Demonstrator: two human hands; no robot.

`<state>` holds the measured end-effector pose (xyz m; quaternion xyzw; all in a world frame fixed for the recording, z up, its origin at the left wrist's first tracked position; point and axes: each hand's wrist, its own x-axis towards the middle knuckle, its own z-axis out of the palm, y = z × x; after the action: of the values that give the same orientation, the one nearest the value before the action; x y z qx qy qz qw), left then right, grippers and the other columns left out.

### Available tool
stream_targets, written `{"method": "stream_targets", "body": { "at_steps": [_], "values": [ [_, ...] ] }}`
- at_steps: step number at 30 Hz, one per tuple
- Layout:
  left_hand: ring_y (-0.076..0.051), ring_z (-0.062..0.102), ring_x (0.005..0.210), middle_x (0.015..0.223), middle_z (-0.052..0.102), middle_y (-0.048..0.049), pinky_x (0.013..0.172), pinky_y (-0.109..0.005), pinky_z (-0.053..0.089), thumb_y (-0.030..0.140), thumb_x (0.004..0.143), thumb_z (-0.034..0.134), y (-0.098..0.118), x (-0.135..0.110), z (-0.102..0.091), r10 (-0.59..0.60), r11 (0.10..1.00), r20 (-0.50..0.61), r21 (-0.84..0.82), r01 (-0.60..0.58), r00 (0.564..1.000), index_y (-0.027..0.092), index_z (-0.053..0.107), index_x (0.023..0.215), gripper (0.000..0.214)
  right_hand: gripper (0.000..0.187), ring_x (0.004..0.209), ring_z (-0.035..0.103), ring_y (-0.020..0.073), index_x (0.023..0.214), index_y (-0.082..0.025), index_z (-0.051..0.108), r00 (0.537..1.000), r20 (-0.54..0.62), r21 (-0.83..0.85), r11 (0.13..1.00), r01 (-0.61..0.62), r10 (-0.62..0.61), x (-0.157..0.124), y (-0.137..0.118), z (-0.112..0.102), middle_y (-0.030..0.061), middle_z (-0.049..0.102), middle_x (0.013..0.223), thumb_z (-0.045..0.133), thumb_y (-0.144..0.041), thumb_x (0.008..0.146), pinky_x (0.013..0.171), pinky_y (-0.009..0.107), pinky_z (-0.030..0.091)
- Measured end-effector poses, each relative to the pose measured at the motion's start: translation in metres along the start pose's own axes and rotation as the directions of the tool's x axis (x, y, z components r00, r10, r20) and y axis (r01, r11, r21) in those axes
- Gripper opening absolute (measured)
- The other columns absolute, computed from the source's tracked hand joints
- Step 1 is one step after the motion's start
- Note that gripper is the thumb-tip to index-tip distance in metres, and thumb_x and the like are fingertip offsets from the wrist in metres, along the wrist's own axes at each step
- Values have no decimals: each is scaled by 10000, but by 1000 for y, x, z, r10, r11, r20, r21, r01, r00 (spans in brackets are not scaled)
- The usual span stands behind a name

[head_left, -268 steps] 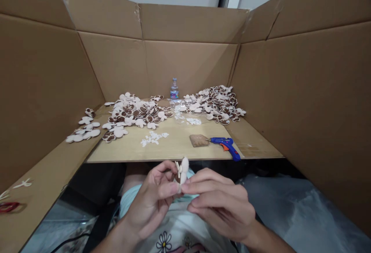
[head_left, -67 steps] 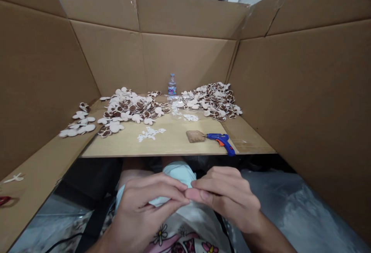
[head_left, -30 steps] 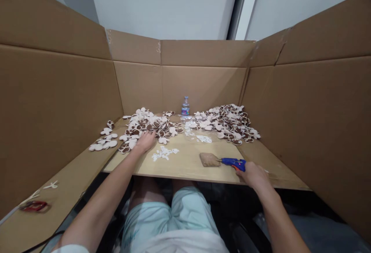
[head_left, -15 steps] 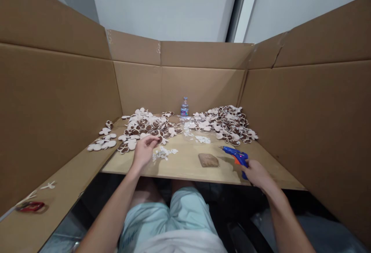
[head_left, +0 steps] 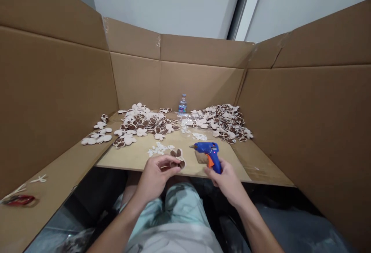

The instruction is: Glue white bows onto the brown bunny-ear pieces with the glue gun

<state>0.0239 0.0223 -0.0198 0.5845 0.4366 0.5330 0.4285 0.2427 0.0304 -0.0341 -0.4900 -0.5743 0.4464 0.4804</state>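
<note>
Over board [head_left: 121,161], R hand [head_left: 227,181] wraps glue gun [head_left: 207,151], L hand [head_left: 155,175] pinches cutout [head_left: 177,158].

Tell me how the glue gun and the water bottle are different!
The glue gun is blue and orange, but the water bottle is see-through. The right hand holds the glue gun up, while the water bottle stands on the board, far back.

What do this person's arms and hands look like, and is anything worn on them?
The left arm and right arm are bare, with no watch or bracelet in view. The left hand and right hand wear no gloves. Below them are a pale top and pale mint shorts.
</note>
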Motion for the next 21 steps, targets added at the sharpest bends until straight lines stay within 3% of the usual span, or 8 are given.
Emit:
{"method": "stream_targets", "body": {
  "at_steps": [4,7,12,15,18,21],
  "values": [
    [-216,718,836,894,776,-80,789,-356,561,214,736,715,-6,-8,15,-29,999,131,25,26,991,178,755,831,109,406,497,401,76,863,-164,542,995,78,13,998,54,-55,-11,-4,19,-81,466,600,803,-385,643,466,209,336],
    [-218,713,866,901,778,-81,819,-351,548,230,763,700,-10,-11,21,-22,1000,187,12,20,982,187,771,837,111,398,465,396,71,841,-165,542,995,95,92,996,20,-28,-12,1,24,-79,481,591,795,-417,664,439,212,328],
    [-195,709,790,872,778,-75,776,-326,557,261,711,766,-10,-14,25,-124,960,180,-227,164,976,172,777,808,133,400,480,438,63,735,-176,473,991,132,266,964,-14,-22,-11,10,24,-59,539,612,812,-377,668,458,203,342],
    [-157,700,738,830,772,-53,744,-275,556,253,646,827,-10,-16,29,-212,854,203,-437,282,956,160,774,799,187,448,506,463,63,730,-198,420,989,144,439,898,-43,-23,-14,7,26,-56,571,627,840,-321,638,471,189,349],
    [-129,691,720,764,761,-31,732,-234,543,219,569,879,-11,-19,34,-282,689,236,-624,367,930,161,768,787,251,475,519,494,64,735,-201,422,991,136,554,828,-89,16,-19,-1,31,-68,558,598,869,-272,591,492,177,370],
    [-129,694,762,812,765,-33,746,-234,542,179,567,882,-12,-22,38,-313,557,287,-717,420,905,169,764,827,287,470,497,480,49,735,-201,428,991,128,609,785,-114,44,-24,-9,35,-80,535,575,871,-252,586,481,158,373]
  ]
}}
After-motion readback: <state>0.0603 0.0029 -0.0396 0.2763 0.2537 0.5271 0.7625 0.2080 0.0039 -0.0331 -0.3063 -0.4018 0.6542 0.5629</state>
